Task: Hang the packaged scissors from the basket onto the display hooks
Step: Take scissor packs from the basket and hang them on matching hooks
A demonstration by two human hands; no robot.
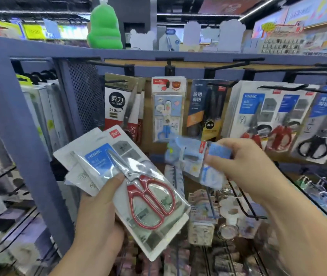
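Note:
My left hand (97, 212) grips a stack of scissor packs; the top one is a white card with red-handled scissors (138, 188) under clear plastic, tilted with its top toward the upper left. My right hand (244, 166) holds a blurred light-blue pack of small scissors (190, 158) just below the display row. Above, black display hooks (214, 84) carry hanging scissor packs: a 210 mm pack (118, 104), a blue children's pack (166, 108), a dark pack (204, 108) and red-handled packs (258, 114). The basket is out of sight.
A blue metal shelf frame (19, 124) stands to the left, with a perforated panel (85, 92) behind it. A green plush toy (104, 26) sits on the top shelf. Black-handled scissor packs (318, 132) hang far right. Lower wire racks (238, 206) hold small trinkets.

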